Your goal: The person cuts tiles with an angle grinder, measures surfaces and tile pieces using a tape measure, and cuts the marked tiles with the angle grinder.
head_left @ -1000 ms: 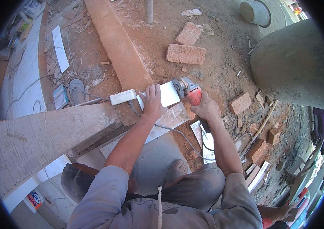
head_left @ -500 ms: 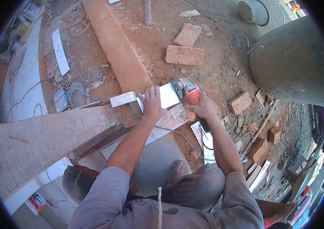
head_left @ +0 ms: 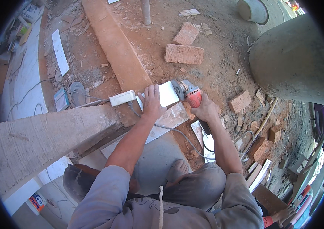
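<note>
A white tile [head_left: 168, 95] lies across a plank at the centre. My left hand [head_left: 153, 104] holds it down from the left, with fingers over the far edge and thumb at its left side. My right hand [head_left: 207, 109] is wrapped round the body of a red angle grinder [head_left: 194, 98]. The grinder's disc [head_left: 177, 90] stands on edge at the tile's right end; whether it touches is hard to tell. Just left of my left hand sits a white power strip [head_left: 122, 98] with a plug and grey cord.
A concrete beam [head_left: 47, 133] runs along the left. Bricks [head_left: 184, 54] lie on the dirt ahead, and a large round concrete drum [head_left: 295, 61] stands at right. Cords trail near my right forearm. At lower right, another person's hand [head_left: 284, 214] shows beside a red sleeve.
The grinder and my right hand have shifted slightly, and the disc now shows a little more edge-on at the tile's right end. My left hand stays on the tile.
</note>
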A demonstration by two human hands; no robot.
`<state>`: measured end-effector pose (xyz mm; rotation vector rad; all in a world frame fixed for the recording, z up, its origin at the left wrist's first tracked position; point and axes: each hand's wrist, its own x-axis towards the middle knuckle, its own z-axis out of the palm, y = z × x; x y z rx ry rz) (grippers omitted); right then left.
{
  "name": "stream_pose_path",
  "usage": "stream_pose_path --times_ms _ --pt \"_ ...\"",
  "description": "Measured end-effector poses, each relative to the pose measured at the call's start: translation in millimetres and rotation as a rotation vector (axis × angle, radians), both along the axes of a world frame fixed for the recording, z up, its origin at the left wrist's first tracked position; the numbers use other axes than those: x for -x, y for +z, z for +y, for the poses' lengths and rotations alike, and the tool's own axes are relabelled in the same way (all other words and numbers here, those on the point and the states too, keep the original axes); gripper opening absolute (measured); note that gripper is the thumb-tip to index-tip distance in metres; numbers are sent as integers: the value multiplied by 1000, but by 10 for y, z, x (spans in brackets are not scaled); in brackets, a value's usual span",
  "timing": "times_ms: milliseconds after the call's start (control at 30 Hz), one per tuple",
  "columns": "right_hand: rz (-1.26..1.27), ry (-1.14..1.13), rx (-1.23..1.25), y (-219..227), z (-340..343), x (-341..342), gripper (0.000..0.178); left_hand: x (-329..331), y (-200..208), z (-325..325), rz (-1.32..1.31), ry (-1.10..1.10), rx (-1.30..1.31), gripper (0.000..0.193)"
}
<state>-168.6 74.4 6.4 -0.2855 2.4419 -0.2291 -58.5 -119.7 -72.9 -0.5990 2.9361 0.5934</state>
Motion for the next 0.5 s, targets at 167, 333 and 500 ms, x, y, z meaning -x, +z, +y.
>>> stream_pose_path --times_ms 167,333,500 --pt "57 -32 104 -126 28 16 77 14 -13 32 29 7 -2 95" --pt "26 9 39 -29 110 3 80 22 -32 39 13 7 -8 95" --pt "-24 -2 -6 -15 250 -108 81 -9 -62 18 47 -6 -8 97"
